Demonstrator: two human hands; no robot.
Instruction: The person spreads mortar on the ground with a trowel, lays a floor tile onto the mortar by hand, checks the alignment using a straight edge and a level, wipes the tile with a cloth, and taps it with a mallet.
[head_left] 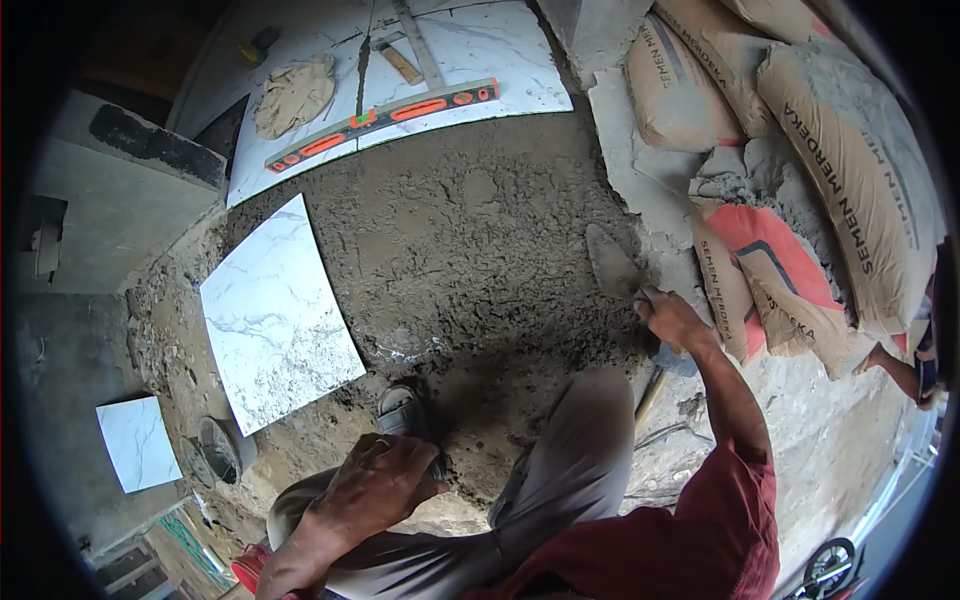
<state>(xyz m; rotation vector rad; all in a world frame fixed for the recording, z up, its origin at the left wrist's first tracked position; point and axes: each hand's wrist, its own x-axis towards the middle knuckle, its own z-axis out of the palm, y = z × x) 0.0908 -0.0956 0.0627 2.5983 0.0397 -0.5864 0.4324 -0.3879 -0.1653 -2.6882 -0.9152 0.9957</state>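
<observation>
My right hand is closed round the handle of a pointed trowel, whose blade lies on the right edge of the wet grey mortar bed. Over my knee my left hand hangs with its fingers bent down; whether it holds anything is hidden. A loose white marbled tile lies at the left of the mortar, its lower part spattered with grey. Beyond the mortar, an orange and black spirit level rests across the laid white tiles.
Cement bags are piled at the right. On the laid tiles are a crumpled cloth and a wooden-handled tool. A bucket and a smaller tile are at the lower left. Another person's arm shows at the far right.
</observation>
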